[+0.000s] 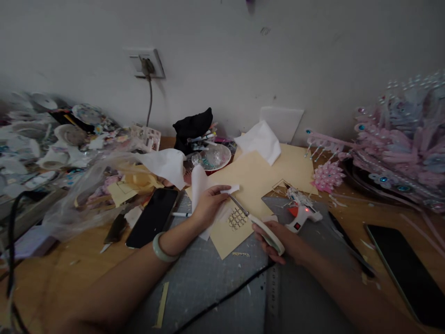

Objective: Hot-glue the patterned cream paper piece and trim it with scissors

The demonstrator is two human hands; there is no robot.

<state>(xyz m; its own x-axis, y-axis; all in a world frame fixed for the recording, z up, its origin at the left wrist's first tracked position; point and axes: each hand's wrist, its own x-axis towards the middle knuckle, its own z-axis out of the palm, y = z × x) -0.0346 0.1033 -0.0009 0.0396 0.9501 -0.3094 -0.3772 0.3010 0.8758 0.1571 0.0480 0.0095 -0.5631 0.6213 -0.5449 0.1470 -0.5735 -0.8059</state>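
Note:
My left hand [209,202] pinches a thin white sheet of paper [202,185] with a small strip sticking out at its fingertips. My right hand [278,239] grips white-handled scissors [257,224], whose blades point up-left to the white strip. Under both lies a tan card [229,234] with a drawn scale-like grid pattern, resting on a grey cutting mat [215,278]. A pale green bangle [161,248] circles my left wrist.
A white glue gun [301,214] lies right of the scissors. A black phone [153,217] lies at the left, a dark tablet [405,269] at the right. Large tan sheets [264,174], a bowl of beads [212,158], a pink beaded headdress [399,148] and cluttered tape rolls [52,139] surround the mat.

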